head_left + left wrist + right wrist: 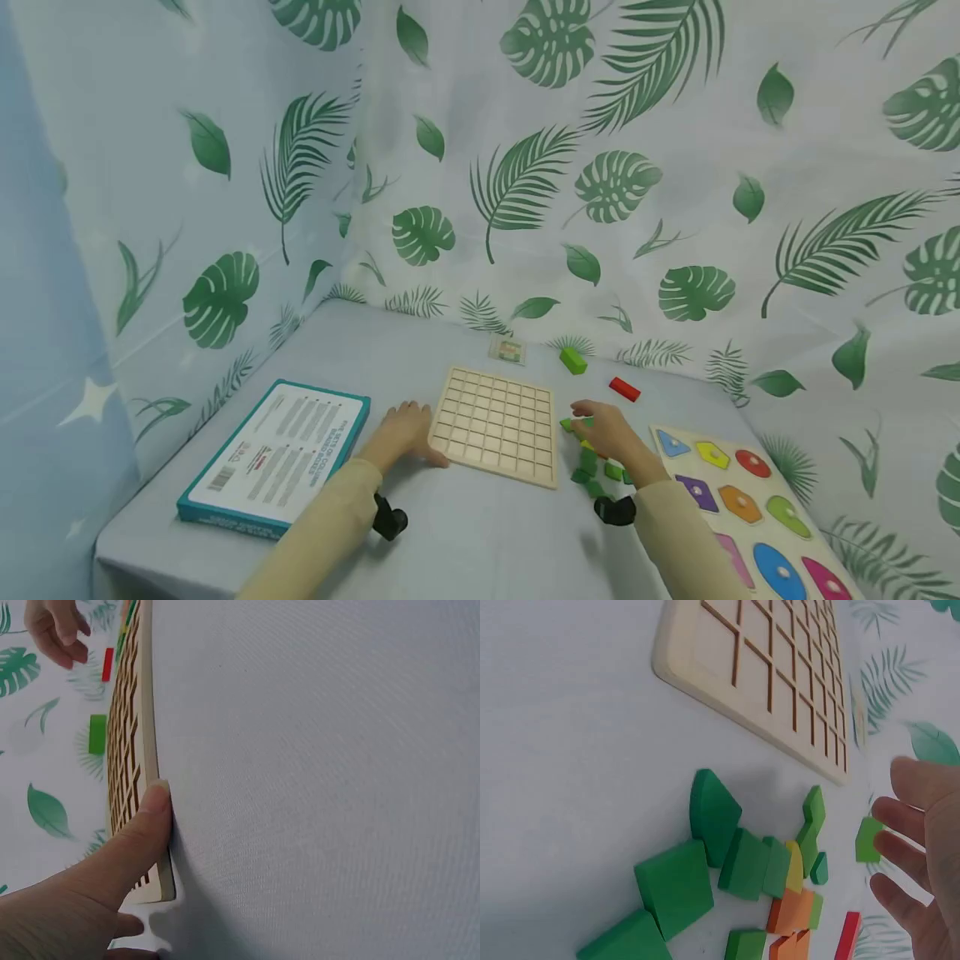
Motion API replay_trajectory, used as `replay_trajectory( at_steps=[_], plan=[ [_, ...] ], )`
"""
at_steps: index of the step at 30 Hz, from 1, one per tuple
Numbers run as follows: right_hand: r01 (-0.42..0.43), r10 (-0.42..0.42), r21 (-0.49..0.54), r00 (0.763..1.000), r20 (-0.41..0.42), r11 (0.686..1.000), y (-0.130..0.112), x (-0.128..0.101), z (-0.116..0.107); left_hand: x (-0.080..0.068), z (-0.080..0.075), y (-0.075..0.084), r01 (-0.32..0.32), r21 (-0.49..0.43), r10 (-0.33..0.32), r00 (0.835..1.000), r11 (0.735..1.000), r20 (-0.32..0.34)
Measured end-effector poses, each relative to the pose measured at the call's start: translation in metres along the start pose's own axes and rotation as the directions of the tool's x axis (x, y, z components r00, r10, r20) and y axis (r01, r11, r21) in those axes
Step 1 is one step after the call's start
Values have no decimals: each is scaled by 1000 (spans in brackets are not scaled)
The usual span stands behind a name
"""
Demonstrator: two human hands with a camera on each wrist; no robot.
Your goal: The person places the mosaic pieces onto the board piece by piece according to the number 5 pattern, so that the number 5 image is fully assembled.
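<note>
My left hand (pixel 401 432) holds the near left corner of the wooden board (pixel 495 425), with the thumb pressed on the near edge; I can't tell how far the other fingers wrap round. The board lies flat in the middle of the desk (pixel 487 537). I think it's light and stiff and could slide if bumped, so its thick edge seems the best place to hold. My right hand (pixel 611 433) is over by the green blocks (pixel 675 889), its fingers bent and apart with nothing in them. The blocks look hard, smooth and light, so pinching their sides should work, but they're bunched up with orange blocks (pixel 791 911) and could knock each other. A red block (pixel 625 389) and a lime block (pixel 573 361) lie farther back. The shape puzzle (pixel 723 473) sits close to my right arm, and the big box (pixel 285 450) is near my left arm, so both could get bumped.
</note>
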State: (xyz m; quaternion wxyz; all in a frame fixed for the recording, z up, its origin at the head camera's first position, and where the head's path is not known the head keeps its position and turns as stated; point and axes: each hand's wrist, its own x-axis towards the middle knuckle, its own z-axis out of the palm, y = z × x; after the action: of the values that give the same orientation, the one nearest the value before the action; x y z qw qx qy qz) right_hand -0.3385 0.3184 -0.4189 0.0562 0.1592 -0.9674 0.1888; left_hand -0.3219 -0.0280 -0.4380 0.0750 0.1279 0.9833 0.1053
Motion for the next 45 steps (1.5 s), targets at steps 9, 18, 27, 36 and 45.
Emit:
replay_trajectory(
  at_steps=[9,18,27,36,45],
  plan=[
    [-88,88,-2,996,-35,996,25,5,-4,8,-6,8,-8,106,10,1000,994,-22],
    [-82,81,-11,995,-65,997,28,16,5,8,-13,16,-30,171,36,999,985,-33],
    [-304,301,-137,953,-38,943,31,19,23,6,-4,14,-43,179,52,998,983,-47],
    [-346,343,-94,938,-49,934,23,26,41,2,3,4,-8,110,7,1000,994,6],
    [-281,272,-61,954,-125,958,23,32,34,13,8,4,-4,148,3,1000,989,7]
  ],
)
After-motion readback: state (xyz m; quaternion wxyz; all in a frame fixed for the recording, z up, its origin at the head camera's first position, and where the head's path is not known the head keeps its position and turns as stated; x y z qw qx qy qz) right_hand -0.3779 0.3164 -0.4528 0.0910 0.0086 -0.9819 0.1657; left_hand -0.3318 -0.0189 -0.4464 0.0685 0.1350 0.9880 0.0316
